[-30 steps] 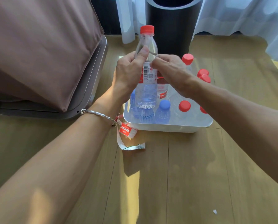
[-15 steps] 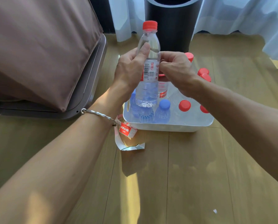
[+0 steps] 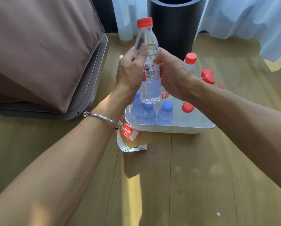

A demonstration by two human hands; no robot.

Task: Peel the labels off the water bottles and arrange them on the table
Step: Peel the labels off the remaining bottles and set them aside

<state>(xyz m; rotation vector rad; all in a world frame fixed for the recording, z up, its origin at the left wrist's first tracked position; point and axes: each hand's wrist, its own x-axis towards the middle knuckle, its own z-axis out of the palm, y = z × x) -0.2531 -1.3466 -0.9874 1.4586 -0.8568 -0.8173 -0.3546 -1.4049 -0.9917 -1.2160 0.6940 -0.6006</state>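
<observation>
I hold a clear water bottle with a red cap upright above a white tub. My left hand grips its left side, thumb up on the shoulder. My right hand curls around the right side at the red-and-white label, which is still on the bottle. The tub holds several bottles with blue caps and red caps. Peeled labels lie on the wooden surface left of the tub.
A tall black cylinder stands behind the tub, white curtains beyond it. A brown-covered piece of furniture fills the left. More red-capped bottles stand at the tub's far right. A small white scrap lies near right.
The bottle has been turned a little in my hands and my right-hand fingers have slid down from the label's top edge to its side. The label remains attached.
</observation>
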